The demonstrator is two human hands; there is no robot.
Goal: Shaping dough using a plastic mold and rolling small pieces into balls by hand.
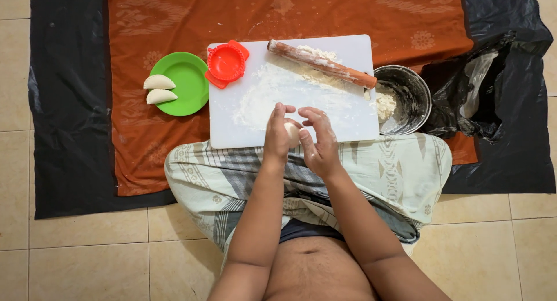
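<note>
A small pale dough ball [292,133] sits between my two hands at the near edge of a white cutting board [232,133] dusted with flour. My left hand [278,134] cups it from the left and my right hand [318,140] presses against it from the right. A floury wooden rolling pin [322,64] lies across the board's far right part. At the board's far left corner rests a red round dumpling press [227,63].
A green plate [188,83] with two folded dumplings [158,89] lies left of the board. A metal bowl [409,98] holding dough stands at the right, beside a crumpled black plastic bag [481,92]. An orange cloth [162,144] over black sheeting covers the tiled floor.
</note>
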